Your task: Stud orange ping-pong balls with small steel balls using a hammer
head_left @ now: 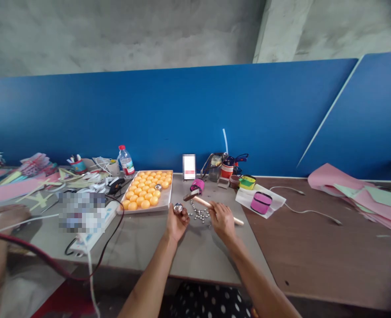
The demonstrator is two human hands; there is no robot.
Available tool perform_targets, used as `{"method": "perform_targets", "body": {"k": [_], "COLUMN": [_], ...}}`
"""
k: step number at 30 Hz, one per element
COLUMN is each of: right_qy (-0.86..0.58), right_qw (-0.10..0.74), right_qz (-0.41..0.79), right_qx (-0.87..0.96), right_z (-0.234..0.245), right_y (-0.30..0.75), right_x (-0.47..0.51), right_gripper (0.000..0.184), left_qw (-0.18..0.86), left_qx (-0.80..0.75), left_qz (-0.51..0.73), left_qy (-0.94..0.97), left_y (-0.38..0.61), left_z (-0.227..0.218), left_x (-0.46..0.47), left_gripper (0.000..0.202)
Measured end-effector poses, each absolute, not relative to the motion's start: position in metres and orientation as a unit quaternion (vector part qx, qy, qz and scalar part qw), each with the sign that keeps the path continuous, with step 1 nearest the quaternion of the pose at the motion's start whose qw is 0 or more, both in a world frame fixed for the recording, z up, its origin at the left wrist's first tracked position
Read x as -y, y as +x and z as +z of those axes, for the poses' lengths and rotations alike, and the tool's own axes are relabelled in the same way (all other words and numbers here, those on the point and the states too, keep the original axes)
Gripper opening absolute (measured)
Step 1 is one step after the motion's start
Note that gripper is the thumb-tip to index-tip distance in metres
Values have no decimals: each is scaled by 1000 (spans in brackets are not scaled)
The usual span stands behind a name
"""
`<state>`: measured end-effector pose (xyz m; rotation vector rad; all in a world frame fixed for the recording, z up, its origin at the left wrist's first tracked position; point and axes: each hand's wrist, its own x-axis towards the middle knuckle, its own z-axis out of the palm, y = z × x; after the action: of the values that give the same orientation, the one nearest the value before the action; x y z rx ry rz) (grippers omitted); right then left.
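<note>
My left hand [176, 221] is closed round a shiny silver ball [178, 207], held just above the grey table [142, 240]. My right hand [222, 217] grips the wooden handle of a small hammer [200, 201], whose metal head points left near a pink roll of tape [198, 184]. Several small steel balls [199, 215] lie scattered on the table between my two hands. A white tray [164, 204] filled with several orange balls [147, 190] sits just left of my left hand.
A white power strip [92, 227] with a red cable lies at the left. A water bottle [127, 160], cups and paper scraps crowd the far left. A pink pouch [260, 202] rests on white paper at the right; pink sheets [357, 190] lie far right. Another person's hand [6, 217] shows at left.
</note>
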<state>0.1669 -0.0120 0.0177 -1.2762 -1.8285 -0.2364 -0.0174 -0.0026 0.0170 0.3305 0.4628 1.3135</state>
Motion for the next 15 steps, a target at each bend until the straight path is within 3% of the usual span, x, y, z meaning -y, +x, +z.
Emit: {"method": "perform_targets", "body": {"k": [9, 15], "right_qy": [-543, -590], "right_qw": [441, 370], "right_qz": [-87, -44], "right_qx": [710, 716], "right_z": [26, 25], "right_y": [175, 176], "right_x": [13, 13], "right_gripper": [27, 18], "left_qw": [755, 751], "left_qx": [-205, -216], "left_qz": [606, 607], "left_qy": [142, 143], "left_y": [-18, -17], "left_z": [17, 18], "left_x": [2, 2], "left_gripper": [35, 35]}}
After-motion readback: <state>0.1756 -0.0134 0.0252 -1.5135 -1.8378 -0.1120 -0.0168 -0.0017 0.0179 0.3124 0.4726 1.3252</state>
